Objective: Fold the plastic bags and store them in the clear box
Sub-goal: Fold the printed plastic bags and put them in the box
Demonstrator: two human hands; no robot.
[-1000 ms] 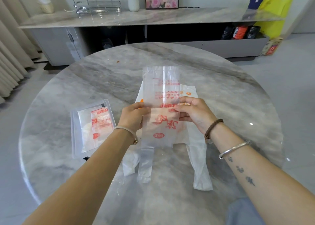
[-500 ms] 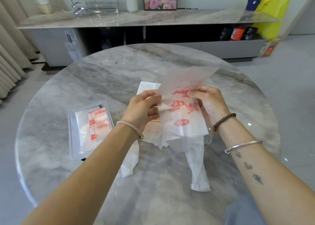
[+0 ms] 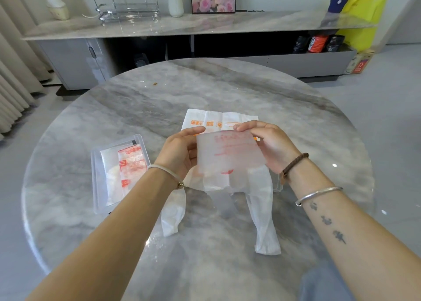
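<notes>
Folded translucent red-printed plastic bag point(image 3: 230, 154) held up in front of me.
My left hand point(image 3: 180, 150) and right hand point(image 3: 271, 145) pinch its side edges above the grey marble table point(image 3: 205, 91); its long axis runs hand to hand (clear plastic box point(image 3: 94, 177) sits left).

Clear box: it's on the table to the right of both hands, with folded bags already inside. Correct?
No. The head view shows the clear box on the table to the left of the left hand and right hand, not right of them. Folded bags are already inside.
</notes>
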